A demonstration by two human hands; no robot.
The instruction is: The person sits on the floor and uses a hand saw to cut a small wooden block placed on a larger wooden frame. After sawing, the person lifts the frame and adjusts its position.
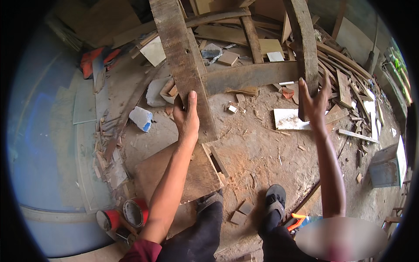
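A weathered wooden frame (248,78), with two thick legs joined by a crossbar, is held tilted in front of me. My left hand (187,118) is closed on the lower part of its left leg, thumb lying along the face. At the right leg (306,48), my right hand (317,102) has thumb and fingers spread apart. Its thumb overlaps the lower end of that leg, and the other fingers point upward beside it. Whether the palm presses on the wood is hard to tell. Below my left hand lies a brown wooden panel (183,174).
Scrap wood (345,87) is heaped at the far right. A white board (290,119) and a white-and-blue chunk (141,118) lie on the dusty floor. Red tins (135,212) stand at lower left, an orange-handled saw (297,220) at lower right. A grey box (386,166) sits rightward.
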